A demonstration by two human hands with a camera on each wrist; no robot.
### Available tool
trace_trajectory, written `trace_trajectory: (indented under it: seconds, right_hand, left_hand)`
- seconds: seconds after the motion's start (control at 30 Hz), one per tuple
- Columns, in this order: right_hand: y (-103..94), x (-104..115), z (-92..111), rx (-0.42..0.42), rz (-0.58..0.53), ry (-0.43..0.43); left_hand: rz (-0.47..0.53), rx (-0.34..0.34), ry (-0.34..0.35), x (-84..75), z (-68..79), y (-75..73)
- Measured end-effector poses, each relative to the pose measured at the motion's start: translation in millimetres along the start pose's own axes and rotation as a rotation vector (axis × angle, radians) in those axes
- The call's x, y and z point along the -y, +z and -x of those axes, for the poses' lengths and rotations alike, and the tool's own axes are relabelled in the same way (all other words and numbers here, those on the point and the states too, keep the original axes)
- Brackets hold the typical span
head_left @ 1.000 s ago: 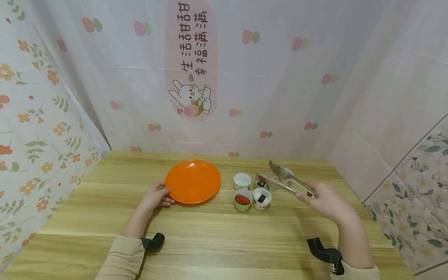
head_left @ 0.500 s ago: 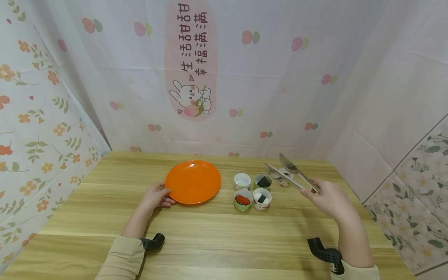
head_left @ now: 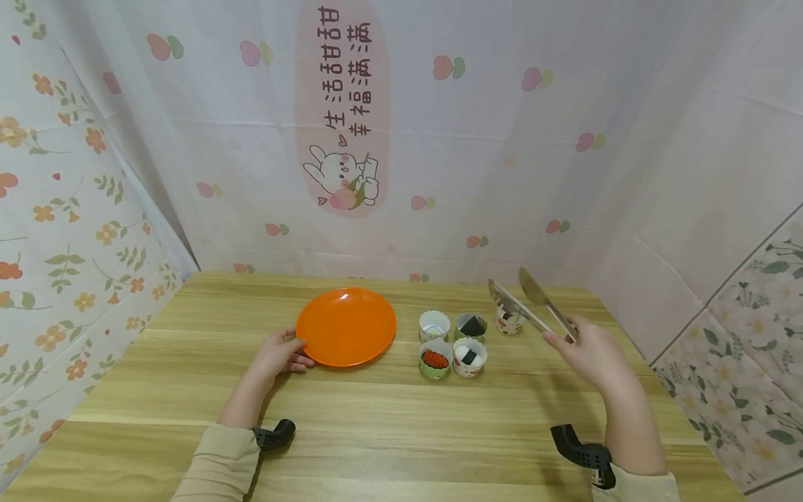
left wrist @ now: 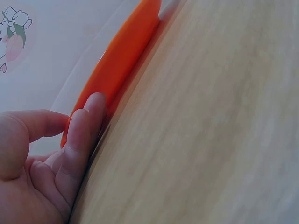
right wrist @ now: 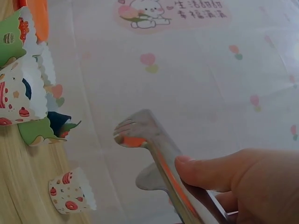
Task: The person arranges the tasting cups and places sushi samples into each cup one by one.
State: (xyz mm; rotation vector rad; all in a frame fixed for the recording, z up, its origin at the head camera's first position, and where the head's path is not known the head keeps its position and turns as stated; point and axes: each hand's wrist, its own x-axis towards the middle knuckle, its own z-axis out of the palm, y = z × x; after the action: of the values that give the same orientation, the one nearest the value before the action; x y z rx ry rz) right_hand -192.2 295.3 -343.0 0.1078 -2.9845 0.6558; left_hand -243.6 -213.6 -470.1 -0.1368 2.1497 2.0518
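My left hand (head_left: 280,351) pinches the near left rim of the orange plate (head_left: 346,326). In the left wrist view the thumb lies on the rim, with the fingers under it. Metal tongs (right wrist: 163,140) are gripped in my right hand (head_left: 592,354), thumb along one arm. Their tips stand apart with nothing between them, overlapping the rightmost paper cup (head_left: 509,325) in the head view. Left of that cup, a green paper cup (head_left: 470,329) holds a black triangular piece, seemingly a toy rice ball.
Nearer me are a green cup (head_left: 434,368) with red roe sushi and a patterned cup (head_left: 468,369) with a white rice ball banded in black. A whitish cup (head_left: 434,325) stands behind them. A printed curtain (head_left: 502,139) hangs along the table's back edge.
The tongs have risen from over the green cup and swung right and back, uncovering the black triangular piece. My left hand and the plate have stayed put.
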Motion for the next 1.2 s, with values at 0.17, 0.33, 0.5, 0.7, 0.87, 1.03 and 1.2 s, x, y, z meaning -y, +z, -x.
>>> trace_trajectory:
  seconds: [0.17,0.33,0.5,0.7,0.87,1.03,1.2]
  right_hand:
    - [1.2,-5,-2,-0.009,-0.028,0.041]
    - [2.7,-11,-5,-0.003,-0.048,0.079]
    - [5.8,-18,-6,-0.02,-0.051,0.089]
    - [9.2,-29,-9,-0.033,-0.069,0.107]
    - [12.2,-36,-10,-0.057,-0.085,0.117]
    - [14.1,-42,-13,-0.064,-0.08,0.128]
    - [18.2,-49,-15,-0.083,-0.075,0.124]
  left_hand:
    - [0.001,0.002,0.0,0.0,0.8,0.2]
    - [-0.002,-0.001,0.004,0.4,0.9,0.4]
    - [-0.004,-0.003,-0.003,0.6,1.1,0.6]
    - [-0.008,-0.012,-0.023,0.4,-0.3,1.1]
    - [-0.002,-0.007,-0.016,0.6,0.0,1.5]
    - [0.002,-0.001,-0.004,0.2,1.0,0.6]
    - [-0.003,-0.003,-0.003,0.2,1.0,0.4]
